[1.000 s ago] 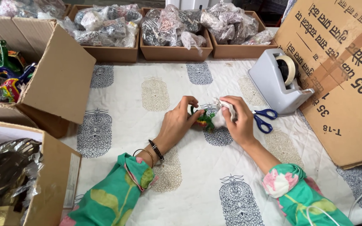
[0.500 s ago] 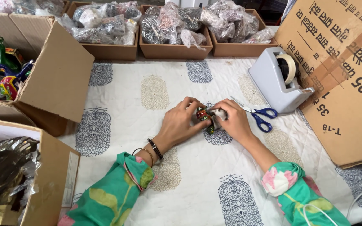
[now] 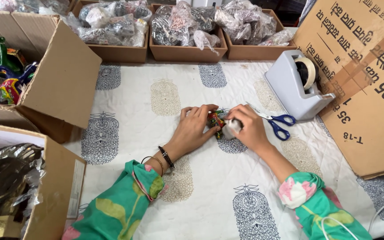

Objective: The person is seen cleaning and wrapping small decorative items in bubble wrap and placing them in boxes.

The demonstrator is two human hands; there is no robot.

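Both hands are pressed together at the centre of the printed cloth, around a small multicoloured figurine. On the left hand the fingers are laid almost flat and only slightly curled, and the figurine is touched by their tips from its nine o'clock side; nothing is fully enclosed by this hand. The right hand is curled more tightly, and a piece of white wrapping is pinched under its fingers against the figurine's three o'clock side. How much of the figurine is already covered cannot be told, since most of it is hidden between the two hands.

Blue-handled scissors are seen lying on the cloth just beside the right hand, at its two o'clock. Further out in the same direction a grey tape dispenser is placed, and a large flattened cardboard sheet is leaned at three o'clock from the hands. At twelve o'clock, along the far edge, three shallow cardboard trays filled with plastic-wrapped items are lined up. At ten o'clock an open cardboard box holding brightly painted figures is found, and at eight o'clock another open box filled with crinkled clear wrap is set.
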